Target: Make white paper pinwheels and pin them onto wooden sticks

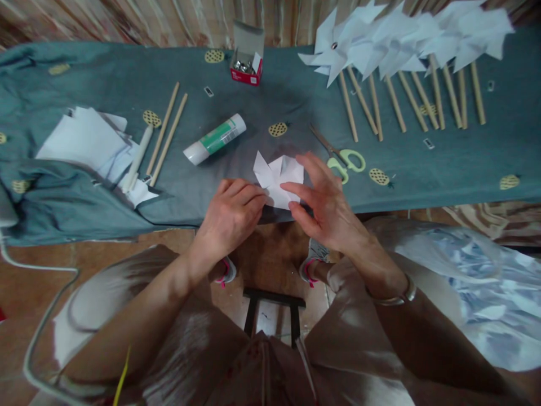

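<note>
Paper piece (276, 197) is plain white, same as the pinwheels (406, 45) and the loose sheets (84, 146), while the pinwheel sticks (395, 104) are a light tan. Tablecloth (287, 84) is a muted blue-green dotted with yellow pineapples with dark spots, and the curtain (190, 25) behind has brownish and cream stripes. Glue tube's (222, 137) white with a green band, scissors (339, 153) have pale lime handles, and the little box (245, 77) is red up front with a greyish flap.
</note>
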`<state>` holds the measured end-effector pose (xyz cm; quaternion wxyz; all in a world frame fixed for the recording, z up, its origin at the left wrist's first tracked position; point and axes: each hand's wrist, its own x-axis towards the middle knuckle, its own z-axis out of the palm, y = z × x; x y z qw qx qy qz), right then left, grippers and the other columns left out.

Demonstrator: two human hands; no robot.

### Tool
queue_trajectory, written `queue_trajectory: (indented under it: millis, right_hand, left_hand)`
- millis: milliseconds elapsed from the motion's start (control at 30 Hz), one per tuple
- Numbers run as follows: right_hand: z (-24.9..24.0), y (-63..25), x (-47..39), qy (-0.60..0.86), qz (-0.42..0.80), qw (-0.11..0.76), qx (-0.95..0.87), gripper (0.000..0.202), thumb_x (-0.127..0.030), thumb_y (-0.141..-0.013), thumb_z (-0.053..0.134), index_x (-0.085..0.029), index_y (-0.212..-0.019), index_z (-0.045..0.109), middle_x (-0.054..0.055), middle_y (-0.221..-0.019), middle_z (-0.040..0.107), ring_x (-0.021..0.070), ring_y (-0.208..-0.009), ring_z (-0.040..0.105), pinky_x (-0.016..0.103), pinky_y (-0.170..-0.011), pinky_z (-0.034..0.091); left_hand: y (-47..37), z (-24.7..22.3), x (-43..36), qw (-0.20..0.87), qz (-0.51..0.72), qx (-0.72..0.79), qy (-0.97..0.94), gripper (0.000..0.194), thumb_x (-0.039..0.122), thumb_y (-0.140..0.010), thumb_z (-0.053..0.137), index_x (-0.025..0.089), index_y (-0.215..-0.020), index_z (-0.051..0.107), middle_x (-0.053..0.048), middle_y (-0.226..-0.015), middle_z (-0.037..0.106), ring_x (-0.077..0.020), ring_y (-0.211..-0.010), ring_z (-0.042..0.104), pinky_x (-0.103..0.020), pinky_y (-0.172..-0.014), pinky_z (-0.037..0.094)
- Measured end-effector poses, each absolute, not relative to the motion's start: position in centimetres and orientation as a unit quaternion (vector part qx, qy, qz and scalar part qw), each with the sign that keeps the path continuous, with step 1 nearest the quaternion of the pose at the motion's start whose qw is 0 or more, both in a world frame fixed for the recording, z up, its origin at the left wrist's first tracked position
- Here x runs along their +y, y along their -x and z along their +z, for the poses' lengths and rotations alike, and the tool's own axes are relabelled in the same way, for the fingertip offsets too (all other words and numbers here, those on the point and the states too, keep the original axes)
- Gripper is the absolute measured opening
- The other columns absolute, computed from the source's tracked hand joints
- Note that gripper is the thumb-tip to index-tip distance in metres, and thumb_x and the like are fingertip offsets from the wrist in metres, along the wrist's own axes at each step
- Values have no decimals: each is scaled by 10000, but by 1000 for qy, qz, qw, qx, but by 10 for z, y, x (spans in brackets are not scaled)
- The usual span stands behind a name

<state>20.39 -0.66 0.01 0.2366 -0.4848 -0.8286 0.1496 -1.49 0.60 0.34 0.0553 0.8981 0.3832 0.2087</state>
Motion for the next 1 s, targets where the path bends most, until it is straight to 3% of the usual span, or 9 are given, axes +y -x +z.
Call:
queue_trajectory:
  millis: [367,600,1000]
  right_hand:
    - [-2,-200,-8,483,109,211,-843,337,-139,-848,505,-209,-1165,596,112,-1542,339,315,-1461,240,582,-1076,334]
    - [6,-211,-15,475,156,239,-833,263,-125,-847,486,-245,-1005,658,30,-1504,407,305,-1451,275,579,-1129,302]
    - [3,-209,-15,490,174,236,-821,342,-129,-789,589,-242,-1112,587,105,-1446,462,315,-1405,370,558,-1128,350]
  left_hand:
    - [15,1,5,26,193,364,-911,209,188,-955,478,176,-1007,681,-52,-1012,724,-197,-895,595,-357,-761,397]
    - [13,2,5,26,198,366,-909,197,179,-949,485,171,-968,680,-51,-995,728,-196,-890,604,-359,-765,402]
    - [2,3,3,31,204,351,-913,157,239,-919,560,169,-1007,670,-69,-1002,711,-214,-907,592,-363,-754,403]
